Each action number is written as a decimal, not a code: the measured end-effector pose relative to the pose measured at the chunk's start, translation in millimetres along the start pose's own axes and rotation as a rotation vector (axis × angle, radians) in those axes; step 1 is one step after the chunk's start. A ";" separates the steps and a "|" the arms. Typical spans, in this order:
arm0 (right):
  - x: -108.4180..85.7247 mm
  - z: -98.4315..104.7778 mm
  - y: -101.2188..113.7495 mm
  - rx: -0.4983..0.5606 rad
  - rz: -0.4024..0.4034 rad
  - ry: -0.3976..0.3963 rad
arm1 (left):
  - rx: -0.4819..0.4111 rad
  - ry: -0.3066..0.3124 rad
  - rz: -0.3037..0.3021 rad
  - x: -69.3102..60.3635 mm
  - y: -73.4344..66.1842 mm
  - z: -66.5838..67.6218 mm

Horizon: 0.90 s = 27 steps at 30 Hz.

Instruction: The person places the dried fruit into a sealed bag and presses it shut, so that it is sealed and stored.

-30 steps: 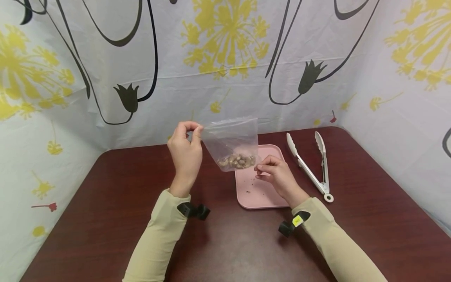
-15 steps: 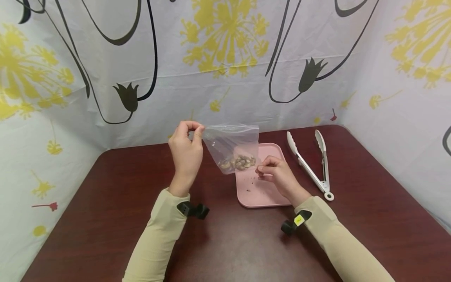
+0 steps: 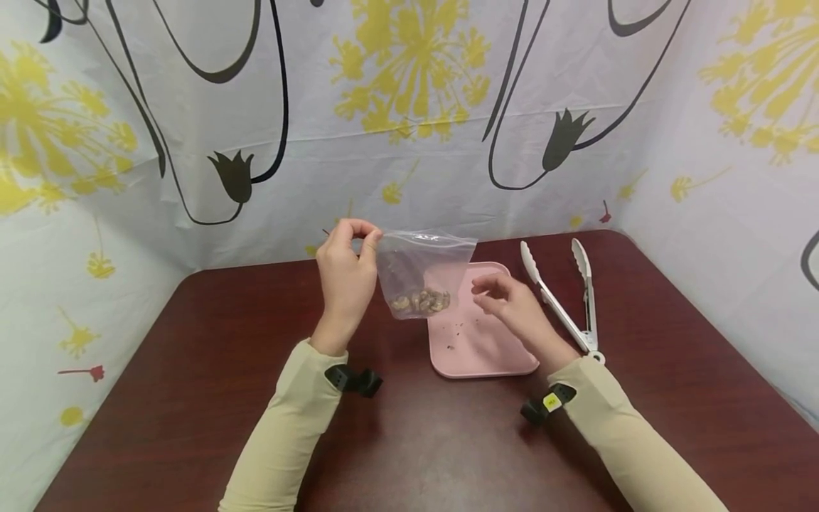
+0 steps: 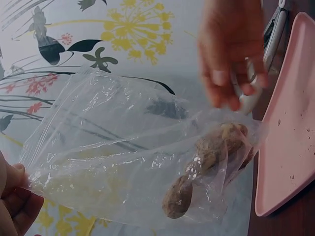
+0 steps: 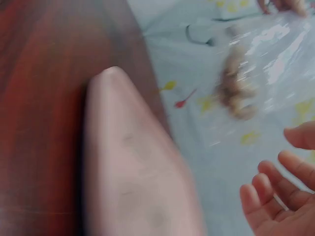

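A clear zip-top plastic bag (image 3: 419,267) hangs over the back left part of a pink tray (image 3: 486,359). Its top left corner is pinched between the thumb and fingers of my left hand (image 3: 348,274). Small brown, lumpy pieces (image 4: 211,147) lie gathered at the bottom of the bag; I cannot tell their exact kind. My right hand (image 3: 515,309) is just right of the bag, above the tray, apart from the bag. Its fingers are spread and slightly bent in the right wrist view, with nothing held.
Metal tongs with pale scalloped tips (image 3: 582,327) lie spread on the dark red-brown table (image 3: 224,398), right of the tray. Dark crumbs dot the tray. A patterned white curtain (image 3: 435,178) hangs behind and at both sides.
My right hand has let go of the bag's lower right corner and moved slightly right. The bag now hangs from my left hand, which has shifted a little to the right.
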State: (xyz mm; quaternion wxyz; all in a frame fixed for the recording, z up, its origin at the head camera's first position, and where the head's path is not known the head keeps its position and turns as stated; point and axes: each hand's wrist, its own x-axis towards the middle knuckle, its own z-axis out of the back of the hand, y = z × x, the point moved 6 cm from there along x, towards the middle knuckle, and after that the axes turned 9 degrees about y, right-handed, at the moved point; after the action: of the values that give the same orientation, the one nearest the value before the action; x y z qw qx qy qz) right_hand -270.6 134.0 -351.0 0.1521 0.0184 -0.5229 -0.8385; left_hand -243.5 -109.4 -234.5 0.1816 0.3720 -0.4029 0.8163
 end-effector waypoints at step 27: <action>0.1 28.2 104.7 -0.370 0.436 -0.299 | -0.193 0.045 0.118 -7.0 23.1 -11.9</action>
State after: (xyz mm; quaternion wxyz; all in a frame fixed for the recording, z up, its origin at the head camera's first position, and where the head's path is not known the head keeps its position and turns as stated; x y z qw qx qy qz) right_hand -251.4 116.0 -245.9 0.2505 -0.2453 -0.3698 -0.8604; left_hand -258.1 -114.0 -256.6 0.1771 0.3097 -0.4966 0.7912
